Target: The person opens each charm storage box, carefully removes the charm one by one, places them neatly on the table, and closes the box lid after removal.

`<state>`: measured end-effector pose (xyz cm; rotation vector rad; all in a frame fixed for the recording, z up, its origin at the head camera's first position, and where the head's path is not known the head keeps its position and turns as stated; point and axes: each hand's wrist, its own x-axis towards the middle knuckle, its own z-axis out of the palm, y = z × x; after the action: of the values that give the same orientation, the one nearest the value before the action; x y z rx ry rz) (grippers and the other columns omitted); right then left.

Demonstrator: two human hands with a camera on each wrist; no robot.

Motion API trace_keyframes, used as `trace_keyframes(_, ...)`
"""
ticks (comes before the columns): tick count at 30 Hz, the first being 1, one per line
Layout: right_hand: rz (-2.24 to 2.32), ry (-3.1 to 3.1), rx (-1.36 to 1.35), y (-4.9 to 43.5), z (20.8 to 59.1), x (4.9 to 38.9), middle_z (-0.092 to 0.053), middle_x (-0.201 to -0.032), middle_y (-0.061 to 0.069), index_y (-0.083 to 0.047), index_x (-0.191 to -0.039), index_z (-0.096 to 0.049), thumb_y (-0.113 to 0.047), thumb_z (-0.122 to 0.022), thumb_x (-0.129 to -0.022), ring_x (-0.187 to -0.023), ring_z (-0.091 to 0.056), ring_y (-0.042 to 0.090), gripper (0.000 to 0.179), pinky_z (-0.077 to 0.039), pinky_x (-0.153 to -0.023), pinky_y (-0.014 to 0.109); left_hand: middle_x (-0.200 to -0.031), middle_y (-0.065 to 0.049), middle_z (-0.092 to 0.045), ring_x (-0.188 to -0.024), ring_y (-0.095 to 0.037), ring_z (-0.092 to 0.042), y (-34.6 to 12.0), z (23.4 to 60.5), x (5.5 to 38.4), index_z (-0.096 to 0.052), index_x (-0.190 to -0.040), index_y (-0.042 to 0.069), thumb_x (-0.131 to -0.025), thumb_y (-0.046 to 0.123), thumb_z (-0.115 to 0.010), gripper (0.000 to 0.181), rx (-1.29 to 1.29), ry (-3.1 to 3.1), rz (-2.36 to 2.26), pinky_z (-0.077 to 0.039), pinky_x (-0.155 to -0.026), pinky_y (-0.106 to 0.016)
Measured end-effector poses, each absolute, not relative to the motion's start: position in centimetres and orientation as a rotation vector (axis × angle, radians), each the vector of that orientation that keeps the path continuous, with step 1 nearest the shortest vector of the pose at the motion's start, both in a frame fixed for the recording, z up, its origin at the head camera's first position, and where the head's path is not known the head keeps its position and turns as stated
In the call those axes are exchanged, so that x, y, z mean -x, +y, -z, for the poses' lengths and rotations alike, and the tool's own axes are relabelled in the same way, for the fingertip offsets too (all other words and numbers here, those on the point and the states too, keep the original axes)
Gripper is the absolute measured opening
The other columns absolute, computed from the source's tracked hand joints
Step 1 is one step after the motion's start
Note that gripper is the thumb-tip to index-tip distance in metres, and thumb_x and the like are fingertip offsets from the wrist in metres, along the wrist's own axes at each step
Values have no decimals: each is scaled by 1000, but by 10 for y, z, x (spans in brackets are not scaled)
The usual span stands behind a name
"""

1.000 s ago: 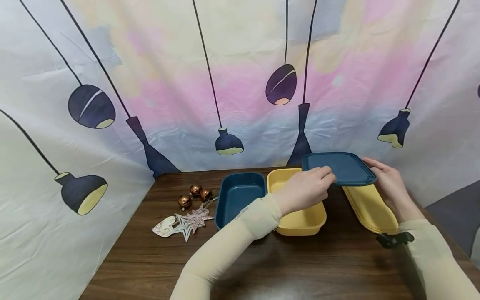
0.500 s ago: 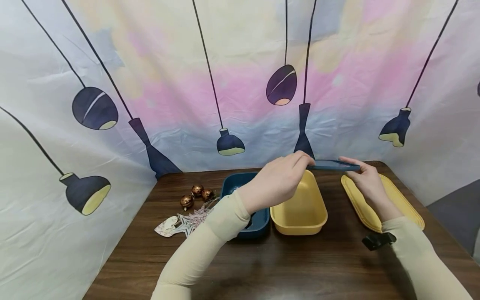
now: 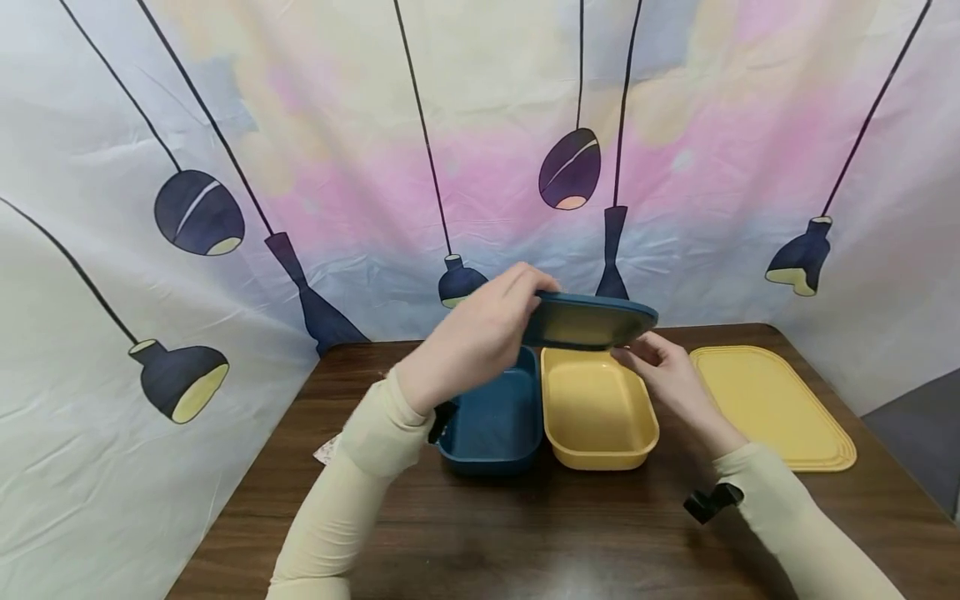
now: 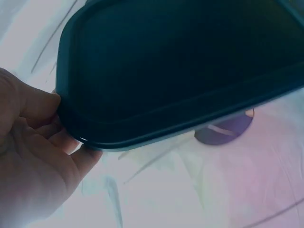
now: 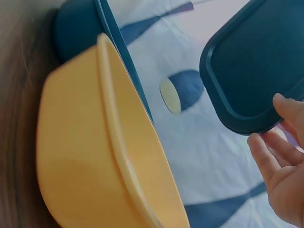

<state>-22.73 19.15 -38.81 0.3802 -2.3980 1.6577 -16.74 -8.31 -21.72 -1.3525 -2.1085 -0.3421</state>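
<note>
A dark blue plastic lid (image 3: 588, 325) is held in the air, tilted, above the back of two boxes. My left hand (image 3: 476, 333) grips its left end; in the left wrist view the thumb and fingers (image 4: 88, 159) pinch a rounded corner. At the opposite end my right hand (image 3: 671, 375) pinches the lid's edge, thumb on one face and fingers on the other in the right wrist view. Below stands the blue box (image 3: 491, 467), lidless, partly behind my left forearm. Right beside it sits the uncovered yellow box (image 3: 603, 460), nothing visible inside.
A yellow lid (image 3: 772, 408) lies flat on the wooden table (image 3: 487, 542) at the right. Only a corner of a pale patterned ornament (image 3: 327, 450) shows past my left sleeve. A fabric backdrop (image 3: 360, 167) printed with lamps hangs behind the table.
Both hands have carried the blue lid leftward from above the yellow lid, tilting it so its underside shows. My left arm now covers most of the ornaments; the yellow lid is fully uncovered.
</note>
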Motion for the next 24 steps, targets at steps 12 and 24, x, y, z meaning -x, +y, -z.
trace_keyframes(12, -1787, -2312, -617, 145, 400, 209, -72, -113, 11, -6, -117, -70, -22, -67, -100, -99, -71, 18, 24, -56, -86, 29, -116, -13, -62, -96, -20, -57, -128, 197, 180, -59, -125, -1, -105, -1, -48, 23, 1260, -2116, 548, -48, -84, -34)
trace_keyframes(24, -2047, -2236, -615, 120, 407, 195, -74, -99, 19, 6, -121, -66, -14, -70, -96, -85, -74, 26, 32, -60, -76, 34, -123, -9, -68, -108, -21, -65, -155, 216, 232, -70, -127, 9, -105, 15, -55, 27, 958, -2273, 755, -51, -90, -36)
